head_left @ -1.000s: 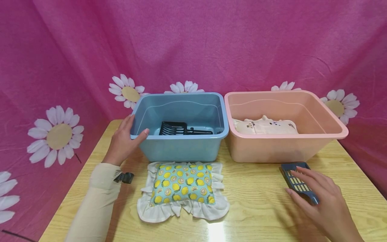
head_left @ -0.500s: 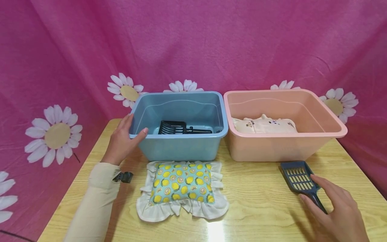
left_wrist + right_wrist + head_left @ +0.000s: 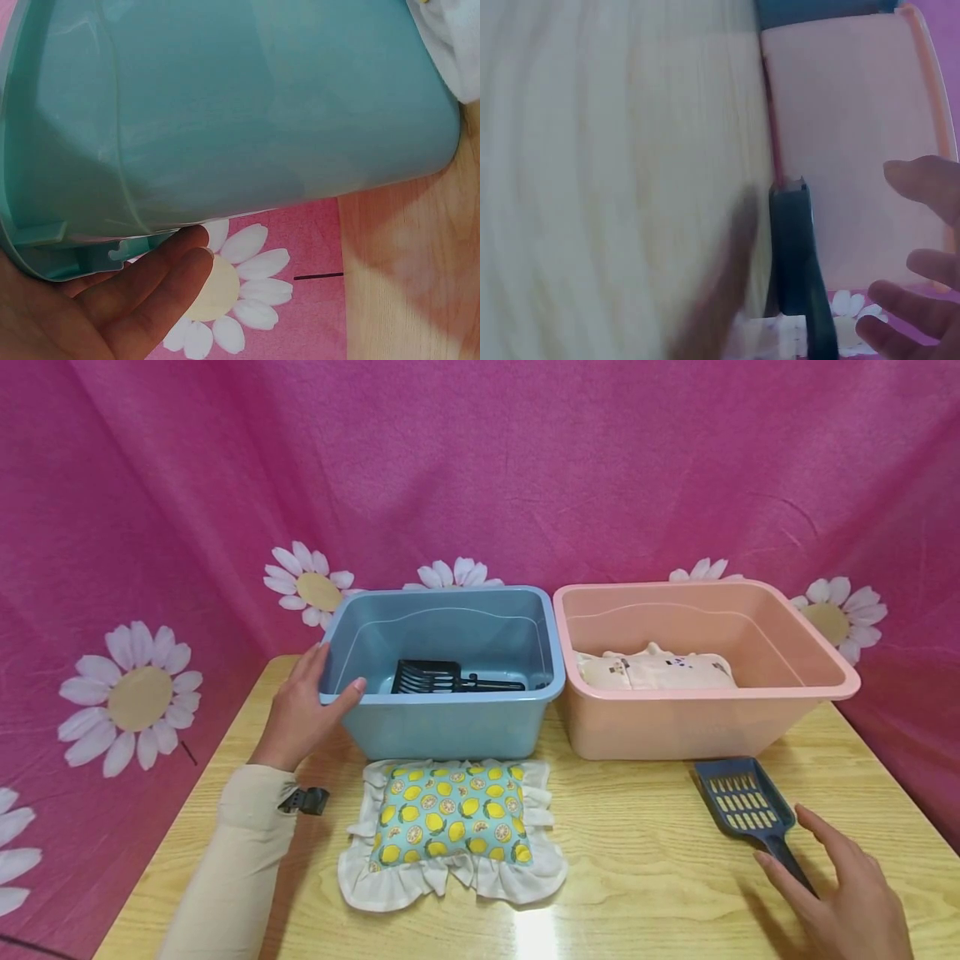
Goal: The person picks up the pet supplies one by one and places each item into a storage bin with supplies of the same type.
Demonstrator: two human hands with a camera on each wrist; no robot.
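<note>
My left hand (image 3: 303, 710) holds the front left corner of a blue plastic tub (image 3: 450, 727), thumb over the rim. In the left wrist view its fingers (image 3: 161, 285) bend beneath the lip. A black slotted litter scoop (image 3: 431, 678) lies inside that tub. At the right, my right hand (image 3: 847, 885) hovers with spread fingers over the handle of a dark blue litter scoop (image 3: 742, 797), which lies on the table before a pink tub (image 3: 675, 727). The right wrist view shows a gap between the fingers (image 3: 922, 184) and the scoop's handle (image 3: 819, 315).
A small lemon-print pillow (image 3: 453, 814) with white ruffles lies in front of the blue tub. In the pink tub rests a cream cloth item (image 3: 660, 672) with small prints. A pink daisy-patterned curtain (image 3: 480, 468) hangs behind the wooden table (image 3: 622, 860).
My right hand has moved back and right, from over the blue scoop's slotted head to beside its handle. The scoop has stayed put. My left hand keeps its place on the tub.
</note>
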